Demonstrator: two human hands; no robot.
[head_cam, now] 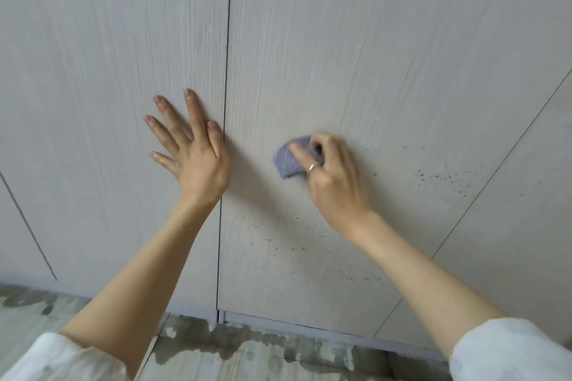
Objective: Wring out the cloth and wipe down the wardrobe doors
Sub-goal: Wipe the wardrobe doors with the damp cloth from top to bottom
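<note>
Right hand (332,170) pinches a folded purple cloth (289,159) against the wardrobe door (309,56); left hand (193,148) rests flat, fingers spread, beside the seam. Dark specks (442,178) lie just right of and below the cloth — likely the next stretch to wipe.

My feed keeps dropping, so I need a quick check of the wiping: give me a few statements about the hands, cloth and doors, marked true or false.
1. The right hand grips the purple cloth against the door. True.
2. The left hand holds a second cloth. False: it lies flat with fingers spread on the left door, holding nothing.
3. Dark specks show on the right door beside and below the cloth. True.
4. The doors stand open. False: both look shut, with only a thin seam between them.
5. A ring is on the left hand. False: it is on the right hand.
</note>
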